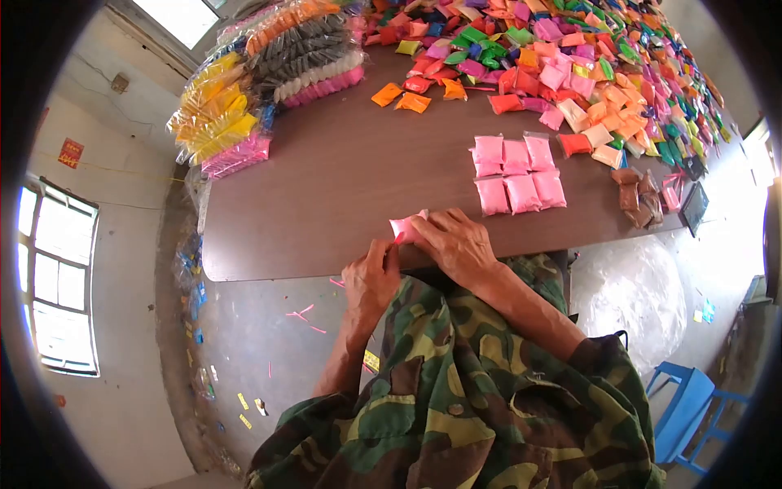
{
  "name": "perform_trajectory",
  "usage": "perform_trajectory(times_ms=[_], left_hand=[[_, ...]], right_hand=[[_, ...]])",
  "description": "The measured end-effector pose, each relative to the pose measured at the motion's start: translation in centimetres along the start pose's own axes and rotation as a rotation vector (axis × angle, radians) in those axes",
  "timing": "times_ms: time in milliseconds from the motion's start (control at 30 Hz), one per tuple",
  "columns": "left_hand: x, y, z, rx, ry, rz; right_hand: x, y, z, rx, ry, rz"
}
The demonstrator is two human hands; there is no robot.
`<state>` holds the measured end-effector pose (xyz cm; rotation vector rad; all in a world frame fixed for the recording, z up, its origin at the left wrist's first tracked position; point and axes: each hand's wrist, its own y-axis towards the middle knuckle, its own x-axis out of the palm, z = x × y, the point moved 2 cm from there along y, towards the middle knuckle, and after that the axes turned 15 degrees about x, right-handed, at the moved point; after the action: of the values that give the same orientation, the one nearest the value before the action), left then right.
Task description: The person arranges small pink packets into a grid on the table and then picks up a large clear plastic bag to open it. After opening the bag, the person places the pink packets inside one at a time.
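A small pink packet [406, 228] is between my two hands at the front edge of the brown table [326, 196]. My left hand [372, 275] is closed just past the edge, its fingers pinching the packet's lower corner. From the right, my right hand [453, 243] grips the packet's other side with bent fingers, hiding part of it. Farther to the right, several similar pink packets [521, 191] lie in two neat rows, some stacked on others.
A large heap of colourful packets [562, 73] covers the back right of the table. Bundled packets in clear bags [301, 57] are stacked at the back left. Brown packets [638, 196] lie near the right edge. A blue stool [683, 407] stands on the floor.
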<state>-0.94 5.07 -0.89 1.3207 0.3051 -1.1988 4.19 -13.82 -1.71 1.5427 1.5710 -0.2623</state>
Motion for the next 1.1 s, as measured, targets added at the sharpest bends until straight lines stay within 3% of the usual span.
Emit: perform_trajectory(times_ms=[267, 533, 733, 1033, 1100], left_hand=[[0.3, -0.1, 1.2, -0.013, 0.044, -0.002], [0.4, -0.1, -1.7, -0.127, 0.123, -0.004], [1.1, 0.3, 0.9, 0.023, 0.022, 0.023], [-0.2, 0.3, -2.3, -0.046, 0.183, 0.014], [0.7, -0.4, -0.8, 0.045, 0.128, 0.039]], right_hand=[[0.3, 0.4, -0.6, -0.03, -0.004, -0.002], [0.8, 0.6, -0.9, -0.002, -0.047, -0.019], [0.8, 0.7, -0.8, 0.008, -0.056, -0.009], [0.7, 0.9, -1.1, 0.022, -0.038, -0.011], [0.6, 0.9, -1.1, 0.028, -0.035, -0.011]])
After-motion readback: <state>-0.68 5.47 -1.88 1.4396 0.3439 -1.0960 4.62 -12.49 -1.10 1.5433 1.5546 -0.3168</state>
